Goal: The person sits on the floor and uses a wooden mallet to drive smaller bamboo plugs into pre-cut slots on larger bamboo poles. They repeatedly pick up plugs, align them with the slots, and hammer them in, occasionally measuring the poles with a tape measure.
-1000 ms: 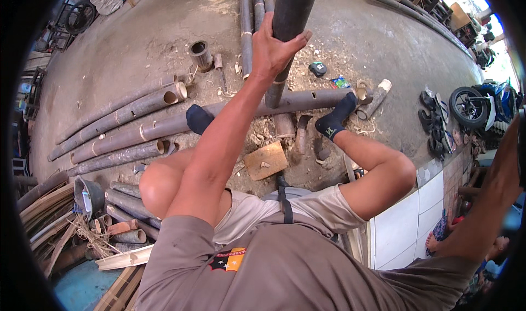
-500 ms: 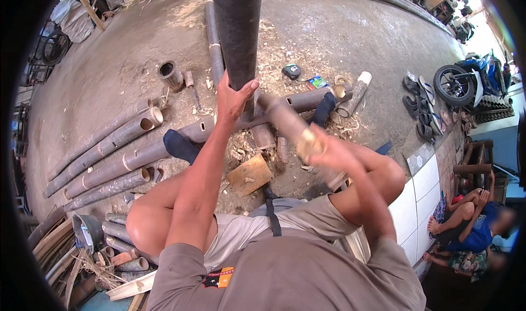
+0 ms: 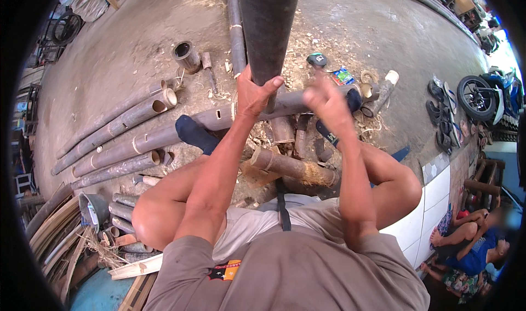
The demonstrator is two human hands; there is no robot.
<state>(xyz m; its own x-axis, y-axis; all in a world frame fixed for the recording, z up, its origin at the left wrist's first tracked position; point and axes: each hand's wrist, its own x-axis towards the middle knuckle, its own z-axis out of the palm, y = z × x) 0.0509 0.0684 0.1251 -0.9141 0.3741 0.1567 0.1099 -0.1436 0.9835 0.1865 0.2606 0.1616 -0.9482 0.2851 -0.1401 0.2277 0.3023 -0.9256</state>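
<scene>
A thick dark bamboo pole (image 3: 268, 31) stands upright in front of me, its lower end at a long bamboo pole (image 3: 148, 141) with cut slots, lying crosswise on the floor. My left hand (image 3: 253, 94) is wrapped round the upright pole near its lower end. My right hand (image 3: 330, 104), blurred by motion, is raised to the right of the pole, apparently empty with fingers apart. A short bamboo length (image 3: 293, 167) with a frayed, fibrous part lies between my knees, partly over a wooden block (image 3: 255, 175). My socked feet (image 3: 194, 134) rest against the lying pole.
Wood chips surround the poles. Beyond lie a chisel-like tool (image 3: 209, 70), a bamboo cup (image 3: 186, 56) and a tape measure (image 3: 316, 60). More bamboo poles (image 3: 118, 124) lie at left. Sandals (image 3: 445, 116), a motorbike (image 3: 482, 97) and a seated person (image 3: 474, 242) are at right.
My right hand has let go of the short bamboo length, which now lies between my knees, and has moved up toward the upright pole. My left hand keeps its hold. The view has shifted slightly.
</scene>
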